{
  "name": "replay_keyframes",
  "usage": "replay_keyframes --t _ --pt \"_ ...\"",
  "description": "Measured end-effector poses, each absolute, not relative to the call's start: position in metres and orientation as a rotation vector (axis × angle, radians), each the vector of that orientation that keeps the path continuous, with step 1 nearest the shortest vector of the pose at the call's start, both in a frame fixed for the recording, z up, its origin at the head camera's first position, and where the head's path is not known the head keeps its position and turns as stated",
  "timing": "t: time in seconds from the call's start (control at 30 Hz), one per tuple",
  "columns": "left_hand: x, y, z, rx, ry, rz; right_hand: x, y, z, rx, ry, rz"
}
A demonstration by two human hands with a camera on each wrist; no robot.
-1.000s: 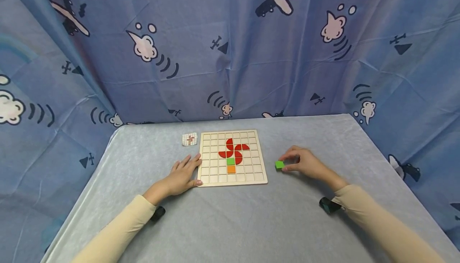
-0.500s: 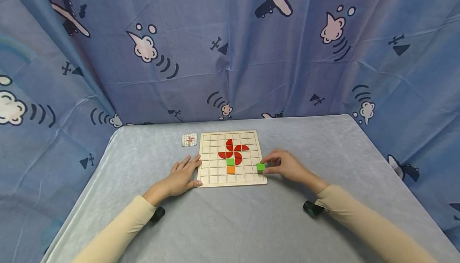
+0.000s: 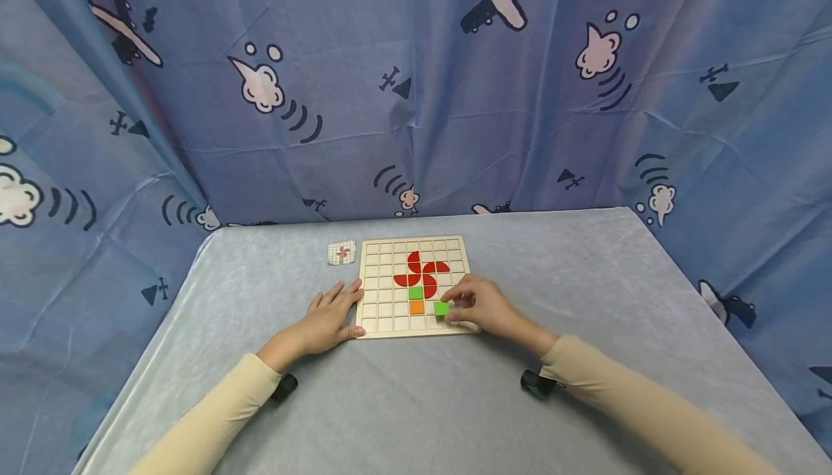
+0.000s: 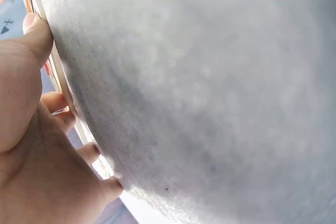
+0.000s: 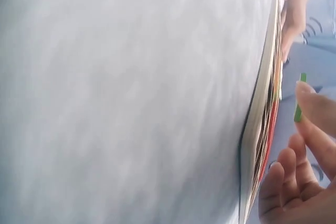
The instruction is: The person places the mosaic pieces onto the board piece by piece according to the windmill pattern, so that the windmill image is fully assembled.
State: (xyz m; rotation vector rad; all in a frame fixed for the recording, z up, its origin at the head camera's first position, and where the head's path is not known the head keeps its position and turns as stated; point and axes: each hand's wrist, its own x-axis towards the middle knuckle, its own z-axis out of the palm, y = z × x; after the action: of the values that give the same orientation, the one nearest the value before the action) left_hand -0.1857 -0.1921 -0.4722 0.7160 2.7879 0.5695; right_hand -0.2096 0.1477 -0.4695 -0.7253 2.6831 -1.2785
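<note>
A wooden grid board (image 3: 386,323) lies on the table, seen whole in the head view. Several red curved pieces (image 3: 430,286) form a pinwheel on it. Below the pinwheel sit a green square tile (image 3: 415,292) and, nearer me, an orange square tile (image 3: 417,307). My right hand (image 3: 489,308) pinches another green tile (image 3: 441,308) between thumb and finger, over the board's lower right part. In the right wrist view this green tile (image 5: 297,114) appears thin and held above the board. Fingers spread, my left hand (image 3: 325,322) rests against the board's left edge.
A small card (image 3: 341,252) printed with a grid and pinwheel picture lies left of the board's far corner. The table (image 3: 403,403) has a pale grey cloth. A blue patterned curtain (image 3: 416,114) stands behind and at both sides.
My right hand has carried the green tile leftward from the table right of the board to over the board, near the orange tile. The left hand has stayed in place.
</note>
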Motion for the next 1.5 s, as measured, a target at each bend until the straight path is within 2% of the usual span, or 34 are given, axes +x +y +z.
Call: replay_keyframes --t 0.63,1.5 --pt "-0.187 -0.194 -0.475 0.717 2.795 0.549 -0.199 0.111 -0.473 -0.767 2.694 -1.21" --pt "-0.188 -0.196 -0.476 0.725 2.795 0.564 -0.199 0.101 -0.474 -0.76 2.722 -1.155"
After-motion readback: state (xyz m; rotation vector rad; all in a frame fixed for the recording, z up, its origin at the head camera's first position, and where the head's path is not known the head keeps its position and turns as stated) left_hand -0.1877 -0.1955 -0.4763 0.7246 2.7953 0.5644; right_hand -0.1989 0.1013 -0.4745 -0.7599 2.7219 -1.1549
